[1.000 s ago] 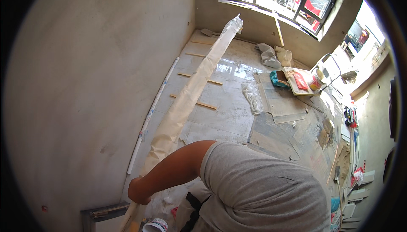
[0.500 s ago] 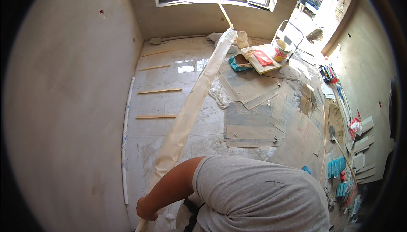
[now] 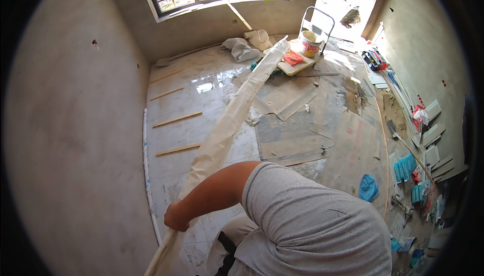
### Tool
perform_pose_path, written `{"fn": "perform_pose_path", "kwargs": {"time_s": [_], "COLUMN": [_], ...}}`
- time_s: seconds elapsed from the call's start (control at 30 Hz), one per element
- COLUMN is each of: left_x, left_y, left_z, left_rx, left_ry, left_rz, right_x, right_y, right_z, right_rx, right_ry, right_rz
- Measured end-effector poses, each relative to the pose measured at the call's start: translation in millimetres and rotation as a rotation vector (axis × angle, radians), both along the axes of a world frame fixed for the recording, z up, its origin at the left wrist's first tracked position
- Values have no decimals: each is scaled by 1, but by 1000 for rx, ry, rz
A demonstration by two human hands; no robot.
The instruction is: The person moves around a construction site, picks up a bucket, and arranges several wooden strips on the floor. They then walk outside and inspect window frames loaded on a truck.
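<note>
Closed around the narrow near end of a long pole wrapped in loose cream plastic sheeting (image 3: 222,130) is my right hand (image 3: 176,218). My right arm, in a grey short sleeve, reaches across to the left side of the picture. The pole slants up and away to the right. Its far end overlaps the left corner of a cream platform trolley (image 3: 297,68). Beyond my hand, the near end runs down past the lower edge of the picture. My left hand is out of sight. Part of a pale trouser leg (image 3: 239,230) shows below my arm.
Thin wooden strips (image 3: 177,119) lie on the tiles at left, near a white pipe (image 3: 146,160) along the wall. A bucket (image 3: 310,44) stands on the trolley. Cardboard sheets (image 3: 348,150) cover the right floor. A blue bag (image 3: 368,189) and a shovel (image 3: 408,147) lie farther right.
My view has shifted, and the room sits farther left. The pole's far end has swung right, over the trolley's corner. My right hand keeps its grip. The blue bag shows more fully.
</note>
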State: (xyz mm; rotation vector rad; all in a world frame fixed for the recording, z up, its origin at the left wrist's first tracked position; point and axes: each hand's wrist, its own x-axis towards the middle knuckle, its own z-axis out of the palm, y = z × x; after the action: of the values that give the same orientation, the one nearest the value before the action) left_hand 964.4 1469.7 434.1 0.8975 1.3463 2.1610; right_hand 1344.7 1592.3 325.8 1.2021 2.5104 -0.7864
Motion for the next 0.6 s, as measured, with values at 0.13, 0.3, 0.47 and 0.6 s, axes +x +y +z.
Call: {"fn": "perform_pose_path", "kwargs": {"time_s": [0.13,0.3,0.47,0.6], "left_x": [-11,-50,-65,-22], "left_y": [2,-15,-50,-50], "left_z": [-1,13,37,24], "left_rx": [42,97,151,140], "left_ry": [-26,-31,-21,67], "left_rz": [-58,-91,-106,-51], "right_x": [96,207,346,446], "right_y": [54,123,124,-18], "right_z": [34,135,320,500], "right_rx": [108,508,1202,1865], "right_ry": [-95,65,493,493], "right_rz": [-239,-739,-1209,-1034]}}
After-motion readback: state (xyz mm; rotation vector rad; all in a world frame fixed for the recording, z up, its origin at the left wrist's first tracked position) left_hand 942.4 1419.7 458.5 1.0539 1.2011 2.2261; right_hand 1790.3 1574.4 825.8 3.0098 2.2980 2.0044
